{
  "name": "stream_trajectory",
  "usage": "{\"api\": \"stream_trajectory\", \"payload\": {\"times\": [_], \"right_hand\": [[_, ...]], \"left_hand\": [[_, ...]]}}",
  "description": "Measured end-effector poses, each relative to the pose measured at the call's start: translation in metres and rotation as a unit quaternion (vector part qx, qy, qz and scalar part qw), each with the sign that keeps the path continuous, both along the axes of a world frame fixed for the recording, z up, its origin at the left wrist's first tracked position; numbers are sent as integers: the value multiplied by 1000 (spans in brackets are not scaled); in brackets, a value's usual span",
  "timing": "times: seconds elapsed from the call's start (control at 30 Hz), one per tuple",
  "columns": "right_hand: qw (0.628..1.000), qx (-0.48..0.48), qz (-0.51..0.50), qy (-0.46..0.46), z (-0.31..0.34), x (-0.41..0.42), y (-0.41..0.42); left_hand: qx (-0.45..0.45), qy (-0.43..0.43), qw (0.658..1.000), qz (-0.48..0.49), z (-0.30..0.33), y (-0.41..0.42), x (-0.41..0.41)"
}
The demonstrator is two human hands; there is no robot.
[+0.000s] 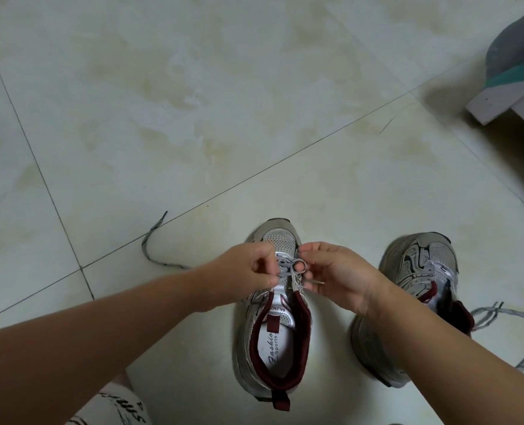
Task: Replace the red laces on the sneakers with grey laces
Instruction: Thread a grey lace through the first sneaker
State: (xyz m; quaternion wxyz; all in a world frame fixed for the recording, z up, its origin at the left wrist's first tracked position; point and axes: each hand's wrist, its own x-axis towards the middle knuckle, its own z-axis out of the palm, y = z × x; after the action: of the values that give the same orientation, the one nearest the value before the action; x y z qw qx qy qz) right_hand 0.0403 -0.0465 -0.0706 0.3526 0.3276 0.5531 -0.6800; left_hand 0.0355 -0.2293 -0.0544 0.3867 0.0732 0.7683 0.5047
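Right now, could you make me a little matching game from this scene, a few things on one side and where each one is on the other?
Things:
1. left shoe
2. right shoe
3. left hand
4. lace end

Places or states:
A. lying loose on the floor, far left
B. pinching the grey lace over the left shoe
C. between the two arms, being laced
D. partly hidden behind the right forearm

Pairs: 1-C, 2-D, 3-B, 4-A

Tiled floor (193, 102), two sneakers (273, 326), seemingly grey laces (156, 250)
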Motion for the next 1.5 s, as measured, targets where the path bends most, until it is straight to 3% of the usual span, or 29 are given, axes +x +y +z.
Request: {"api": "stream_trajectory", "payload": {"times": [0.13, 0.27, 0.43, 0.53, 0.63, 0.73, 0.8, 0.9, 1.03, 1.13, 1.33, 1.4, 1.5], "right_hand": [[998, 22, 18, 53, 4, 1, -1], [999, -29, 10, 40, 6, 1, -2], [996, -80, -34, -16, 8, 0, -1], [998, 37, 12, 57, 5, 5, -3], [962, 199, 106, 156, 4, 11, -8], [921, 300, 208, 138, 4, 13, -10], [920, 296, 234, 104, 5, 13, -13], [938, 273, 192, 97, 4, 13, -15], [935, 263, 188, 146, 4, 15, -12], [901, 298, 235, 210, 6, 17, -11], [764, 411, 353, 350, 6, 19, -8], [783, 414, 312, 344, 4, 25, -9], [857, 381, 212, 273, 2, 27, -11]], "left_hand": [[-120, 144, 982, -31, -4, 11, -1], [-201, 168, 961, -86, -8, 23, -5], [-214, 200, 953, -78, -13, 27, -4], [-168, 195, 963, -86, -14, 25, 0], [-107, 239, 960, -105, -15, 23, 3], [-69, 269, 954, -111, -15, 20, 4], [-65, 256, 960, -91, -16, 15, 5], [-83, 214, 972, -41, -16, 13, 8], [-43, 23, 998, 30, -9, 22, -1], [-52, -60, 997, 23, -10, 24, -12], [-105, 12, 994, -17, -8, 27, -7], [-115, 25, 992, -52, -7, 29, -10], [-126, 43, 986, -99, -6, 30, -10]]}}
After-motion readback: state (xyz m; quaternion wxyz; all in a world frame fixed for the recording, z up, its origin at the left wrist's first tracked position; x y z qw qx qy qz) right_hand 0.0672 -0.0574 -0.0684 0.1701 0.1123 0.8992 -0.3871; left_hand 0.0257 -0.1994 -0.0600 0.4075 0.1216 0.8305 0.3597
